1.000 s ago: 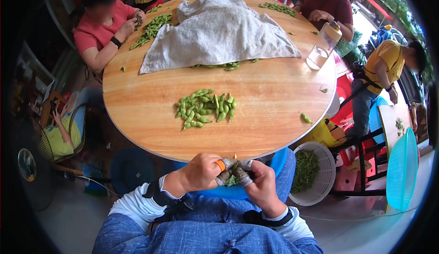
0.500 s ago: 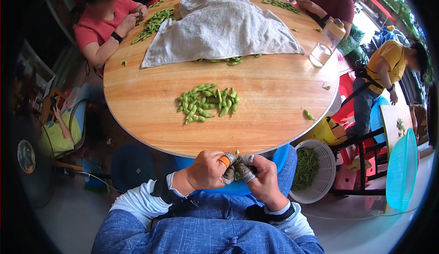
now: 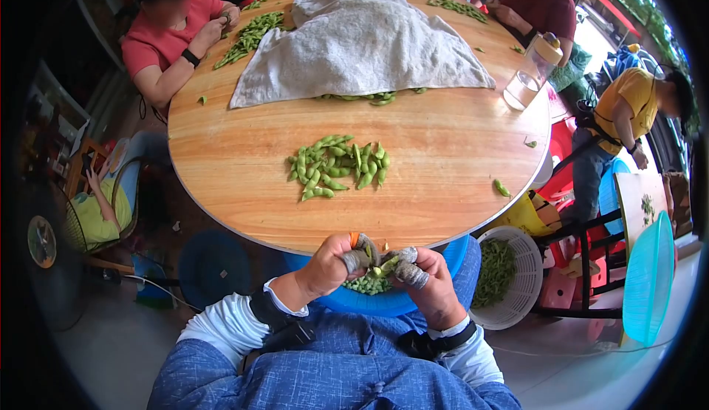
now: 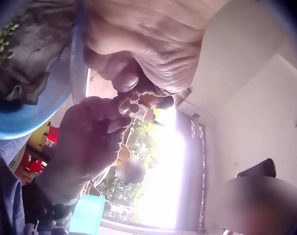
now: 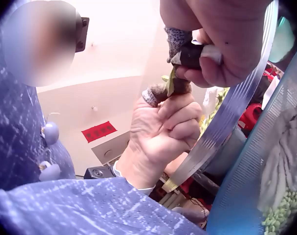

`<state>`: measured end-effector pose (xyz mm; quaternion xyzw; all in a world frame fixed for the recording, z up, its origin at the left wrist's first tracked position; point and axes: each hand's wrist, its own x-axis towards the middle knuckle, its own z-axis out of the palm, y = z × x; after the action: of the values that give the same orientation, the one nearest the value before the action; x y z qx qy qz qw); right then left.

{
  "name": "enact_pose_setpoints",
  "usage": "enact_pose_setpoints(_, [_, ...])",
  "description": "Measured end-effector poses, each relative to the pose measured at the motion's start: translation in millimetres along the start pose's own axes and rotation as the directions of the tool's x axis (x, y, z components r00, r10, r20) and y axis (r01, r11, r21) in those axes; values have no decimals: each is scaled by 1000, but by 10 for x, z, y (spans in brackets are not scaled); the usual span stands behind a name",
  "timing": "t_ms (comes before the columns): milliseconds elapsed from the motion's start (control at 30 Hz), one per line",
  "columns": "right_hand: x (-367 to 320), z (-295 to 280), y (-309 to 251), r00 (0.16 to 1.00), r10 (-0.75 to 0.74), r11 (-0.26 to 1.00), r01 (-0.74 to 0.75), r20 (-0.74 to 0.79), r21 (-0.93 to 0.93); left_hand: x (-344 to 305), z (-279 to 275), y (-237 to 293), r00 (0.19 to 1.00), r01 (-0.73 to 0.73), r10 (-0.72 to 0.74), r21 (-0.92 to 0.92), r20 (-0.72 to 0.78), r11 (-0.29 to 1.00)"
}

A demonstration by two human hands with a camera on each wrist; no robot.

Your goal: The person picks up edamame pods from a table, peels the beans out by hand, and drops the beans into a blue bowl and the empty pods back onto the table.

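In the head view my left hand (image 3: 330, 264) and right hand (image 3: 434, 286) are over a blue basin (image 3: 347, 302) holding shelled green beans (image 3: 368, 284), just off the table's near edge. Grey wraps cover the thumb and a finger of each hand. A green pod (image 3: 385, 267) lies between the wrapped tips; my right hand pinches it. The right wrist view shows the pod (image 5: 171, 84) between both hands, touching the curled left fingers (image 5: 164, 125). A pile of pods (image 3: 334, 166) rests on the wooden table (image 3: 244, 151) ahead.
A grey-white cloth (image 3: 362, 48) covers a mound on the table, with pods along its edge. A bottle (image 3: 532, 74) stands at the right. Below the right edge sits a white basket (image 3: 509, 277) of pods. Other people sit around the table; one in yellow stands at the right.
The wrapped fingertips were pressed close together; now they have moved slightly apart, showing the pod and more of the beans in the basin. The table pile looks the same.
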<state>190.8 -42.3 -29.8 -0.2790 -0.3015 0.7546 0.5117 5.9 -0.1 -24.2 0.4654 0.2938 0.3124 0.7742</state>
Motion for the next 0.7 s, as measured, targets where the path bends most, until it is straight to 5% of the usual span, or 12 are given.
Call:
enact_pose_setpoints(33, [-2,-2,6,1000,-9,1000,9,-16,14,-4,-10,1,999,46,-46,-158,4,986])
enact_pose_setpoints(133, [-12,5,3,994,-84,994,79,-69,-79,1,103,92,981,133,-157,-190,-115,973])
enact_pose_setpoints(333, [-39,74,-37,969,-97,987,65,-226,-144,-53,29,89,995,73,-86,-223,-50,972])
enact_pose_setpoints(600, [-221,-64,-277,934,-248,968,228,-256,-107,182,197,245,999,-15,22,120,-49,993])
enact_pose_setpoints(700, [-313,24,-372,938,-283,938,228,-198,-260,309,346,136,1000,7,-10,163,16,987])
